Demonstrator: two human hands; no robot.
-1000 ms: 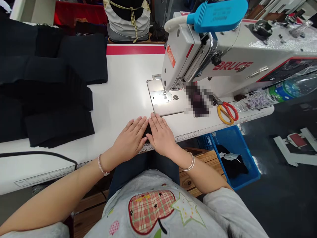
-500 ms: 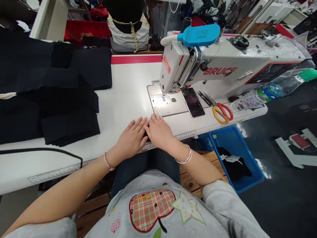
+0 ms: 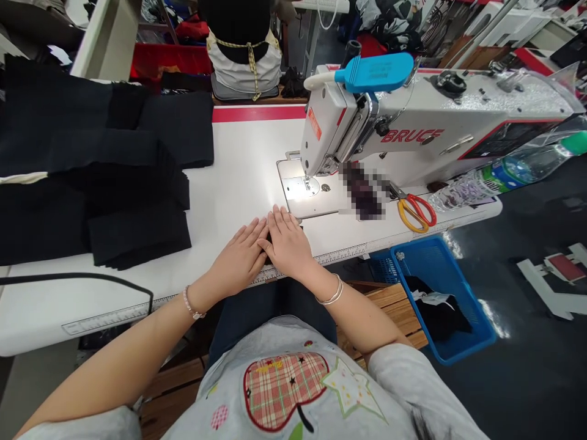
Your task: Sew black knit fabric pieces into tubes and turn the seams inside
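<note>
My left hand (image 3: pixel 236 260) lies flat, palm down, near the table's front edge, fingers stretched out. My right hand (image 3: pixel 288 244) rests beside it, also flat, its thumb touching the left hand's fingers. Under and between both hands is a small dark piece (image 3: pixel 268 259) that looks like black cloth; the hands hide most of it. Just beyond the fingertips is the metal needle plate (image 3: pixel 293 192) of a white sewing machine (image 3: pixel 389 116). Neither hand grips anything.
Stacks of black cloth pieces (image 3: pixel 142 235) cover the table's left side. Scissors (image 3: pixel 417 212), a blurred-out dark object (image 3: pixel 364 192) and a plastic bottle (image 3: pixel 509 171) lie by the machine. A blue basket (image 3: pixel 483 342) stands below right. Another person (image 3: pixel 243 67) is across the table.
My right hand has slid slightly left relative to the needle plate, and a bit of dark cloth shows at its right side. Both hands stay flat. The view has shifted a little.
</note>
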